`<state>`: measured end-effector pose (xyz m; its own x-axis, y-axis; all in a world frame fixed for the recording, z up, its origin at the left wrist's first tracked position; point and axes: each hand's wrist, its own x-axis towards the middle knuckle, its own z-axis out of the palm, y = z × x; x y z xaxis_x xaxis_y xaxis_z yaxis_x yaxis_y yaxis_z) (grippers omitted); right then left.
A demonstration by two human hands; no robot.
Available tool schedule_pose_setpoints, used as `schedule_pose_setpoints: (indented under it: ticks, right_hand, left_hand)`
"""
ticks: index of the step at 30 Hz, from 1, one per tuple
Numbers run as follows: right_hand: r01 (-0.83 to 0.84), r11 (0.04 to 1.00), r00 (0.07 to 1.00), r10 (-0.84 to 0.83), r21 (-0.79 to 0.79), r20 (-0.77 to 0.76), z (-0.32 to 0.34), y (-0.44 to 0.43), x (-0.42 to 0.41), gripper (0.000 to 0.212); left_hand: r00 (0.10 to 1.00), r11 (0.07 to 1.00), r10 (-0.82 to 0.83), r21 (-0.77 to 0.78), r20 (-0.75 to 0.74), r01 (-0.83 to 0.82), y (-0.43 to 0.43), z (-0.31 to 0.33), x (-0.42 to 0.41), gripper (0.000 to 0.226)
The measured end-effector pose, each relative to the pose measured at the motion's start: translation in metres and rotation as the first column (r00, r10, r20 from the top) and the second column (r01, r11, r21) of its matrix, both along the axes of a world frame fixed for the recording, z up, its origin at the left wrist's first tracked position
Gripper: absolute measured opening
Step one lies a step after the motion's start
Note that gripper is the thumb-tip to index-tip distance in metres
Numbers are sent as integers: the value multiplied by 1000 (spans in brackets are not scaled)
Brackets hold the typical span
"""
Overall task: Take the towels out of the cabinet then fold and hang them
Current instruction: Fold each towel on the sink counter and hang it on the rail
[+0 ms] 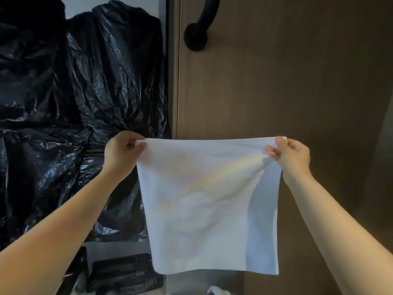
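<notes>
The brown wooden door [287,81] fills the right of my view and crumpled black plastic bags [74,92] fill the left. In front of both I hold the white towel [208,205] spread flat in the air, its top edge drawn taut and level, the rest hanging free to a straight bottom hem. It is out of the cabinet and not yet folded, so I judge this to be the start of the fold, with the cloth squared up before the first crease. The next move, I think, calls for bringing the two top corners together with the edges lined up, so the halves meet evenly. My left hand [121,152] has its grip closed narrow on the top left corner, thumb and curled fingers pinching the cloth. My right hand [291,154] pinches the top right corner the same way. A black handle [202,24] is mounted on the door above, perhaps where the towel will hang. A small white scrap [219,291] shows at the bottom edge; I cannot tell what it is.
</notes>
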<state>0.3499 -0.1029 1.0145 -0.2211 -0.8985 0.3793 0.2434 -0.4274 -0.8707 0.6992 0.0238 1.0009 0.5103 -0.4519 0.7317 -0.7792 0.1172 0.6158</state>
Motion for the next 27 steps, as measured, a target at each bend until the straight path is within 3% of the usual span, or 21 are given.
schedule_pose_setpoints:
  ticks: [2,5,7,10,13,15,18,21,25,27]
  right_hand:
    - [10,1000,1000,-10,4,-21,-4,-3,-1,7]
    - [63,998,993,-62,10,-97,-11,-6,-2,5]
    - [142,990,972,-140,0,-189,-18,-8,-3,7]
    - [242,965,909,-263,-105,-324,-29,-10,-2,22]
    - [374,904,786,-427,-206,-446,-38,-6,0,22]
    - [390,883,771,-468,-261,-431,-42,-3,-1,20]
    - [298,910,857,-388,-288,-338,-48,3,-5,25]
    - [296,885,869,-405,-359,-283,-50,10,-8,25]
    - [294,904,905,-367,-311,-213,-48,11,-6,33]
    - [282,921,902,-350,-267,-252,-50,5,-9,38]
  left_hand:
    - [995,998,-54,-18,-84,52,1,-1,3,21]
    - [1000,1000,-1,30,14,0,3,-4,5,15]
    - [999,998,31,57,31,-32,3,-9,4,31]
    - [999,997,24,70,-43,-21,3,-17,-3,30]
    - [984,998,-20,61,-178,31,0,-23,-14,19]
    - [971,997,-60,35,-230,70,2,-26,-20,14]
    - [959,993,-118,-50,-259,109,8,-28,-22,13]
    - [948,986,-159,-97,-275,137,11,-30,-24,11]
    - [922,983,-175,-107,-344,147,3,-33,-25,10]
    - [925,988,-147,-94,-349,122,-3,-36,-23,12]
